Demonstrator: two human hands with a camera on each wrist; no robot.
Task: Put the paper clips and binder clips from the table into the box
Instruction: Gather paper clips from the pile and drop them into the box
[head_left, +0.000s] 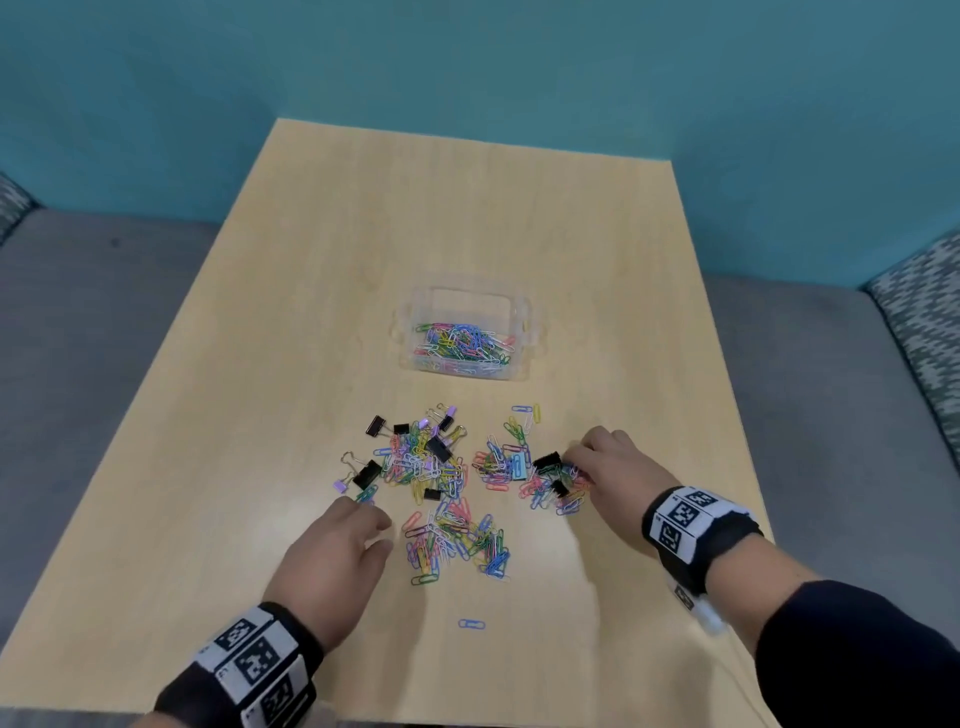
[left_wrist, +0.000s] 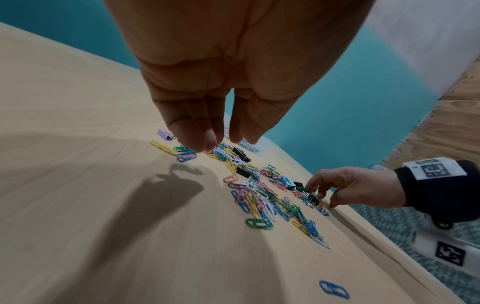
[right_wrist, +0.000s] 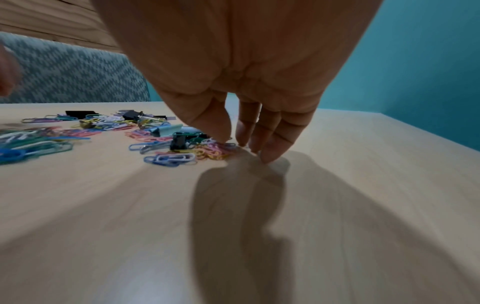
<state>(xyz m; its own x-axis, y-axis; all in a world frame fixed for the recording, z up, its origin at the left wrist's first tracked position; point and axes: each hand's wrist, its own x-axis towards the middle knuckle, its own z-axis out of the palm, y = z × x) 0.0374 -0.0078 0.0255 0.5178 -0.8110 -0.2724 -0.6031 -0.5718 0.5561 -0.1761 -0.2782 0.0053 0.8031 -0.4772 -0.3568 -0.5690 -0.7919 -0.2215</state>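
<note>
A clear plastic box (head_left: 407, 343) stands mid-table with several coloured paper clips (head_left: 462, 340) inside. Nearer me, loose paper clips lie in a central heap (head_left: 426, 462), a right heap (head_left: 550, 486) and a near heap (head_left: 457, 540). Black binder clips (head_left: 366, 473) and purple ones (head_left: 339, 486) are mixed in. My left hand (head_left: 374, 525) (left_wrist: 223, 144) hovers over the central heap's left edge, fingers pointing down and holding nothing. The right hand (head_left: 576, 467) (right_wrist: 233, 142) has its fingertips down on the right heap beside a black binder clip (head_left: 548, 460), touching the clips without a clear hold.
One blue paper clip (head_left: 471, 623) lies alone near the table's front edge. A light blue binder clip (head_left: 518, 465) sits between the heaps. The wooden table (head_left: 467, 208) is ringed by a grey seat, patterned cushions (head_left: 924, 322) and a teal wall.
</note>
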